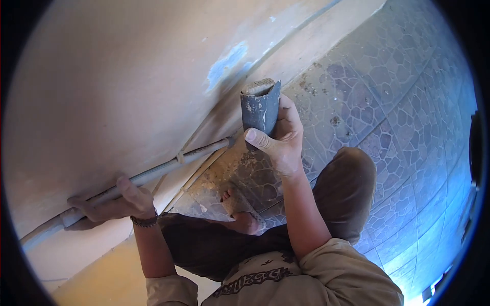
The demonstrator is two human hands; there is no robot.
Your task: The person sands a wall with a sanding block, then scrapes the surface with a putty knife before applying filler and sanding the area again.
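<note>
at the far left a pale wall (pixel 102 76) fills most of the view. a grey pipe (pixel 168 166) runs low along it, rising from the lower left toward the middle. the left hand (pixel 120 204) is closed around the pipe near its lower end, fingers curled over it and thumb on top, pressing it to the wall. a dark bracelet (pixel 145 222) sits on that wrist. further right a small clip (pixel 179 157) wraps the pipe, and the pipe's end stops just beside the right hand. above it a blue patch (pixel 227 64) of paint marks the wall.

below the pipe, pale dust (pixel 219 178) lies on the tiles where wall and floor meet, and a bare foot (pixel 240 214) rests near it.

in the middle the right hand (pixel 280 140) grips a grey block (pixel 260 107) around its lower part, thumb across the front. the block stands nearly upright, its rough, pale top end pointing up, close to the base of the wall; whether it touches the wall cannot be told.

to the right a bent knee (pixel 347 188) in brown cloth sits over the floor (pixel 398 102), which is tiled in a stone pattern.
</note>
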